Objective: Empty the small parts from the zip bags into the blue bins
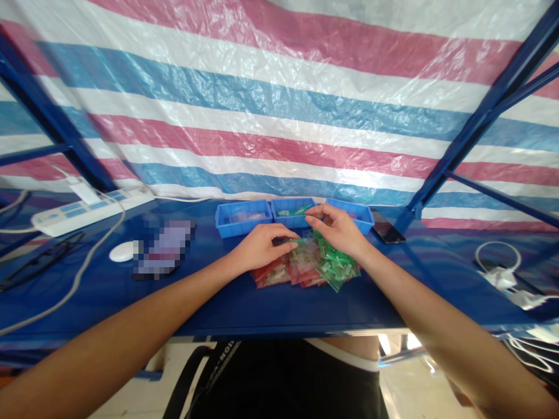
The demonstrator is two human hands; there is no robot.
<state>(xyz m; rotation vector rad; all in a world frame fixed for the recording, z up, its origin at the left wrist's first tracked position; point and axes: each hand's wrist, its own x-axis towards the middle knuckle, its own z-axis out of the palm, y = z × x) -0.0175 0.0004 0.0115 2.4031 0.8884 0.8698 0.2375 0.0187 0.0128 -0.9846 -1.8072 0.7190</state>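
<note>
My left hand [262,249] is over the left side of a pile of small plastic bags. Its thumb and forefinger close on the edge of a clear plastic bag [302,251]. My right hand [337,228] is above the pile, in front of the middle blue bin [292,222]; its thumb and fingertips come together at the bin's right end, and what they hold is too small to make out. Red-tinted bags [273,273] lie under and beside my left hand. Green bags [338,265] with small pieces inside lie below my right hand.
Left of the middle bin is a blue bin [222,226] with clear bags; another blue bin [364,219] is partly behind my right hand. A phone [388,228], a power strip [56,220], a white oval object [123,251], a pixelated item [168,247] and cables [498,256] lie around.
</note>
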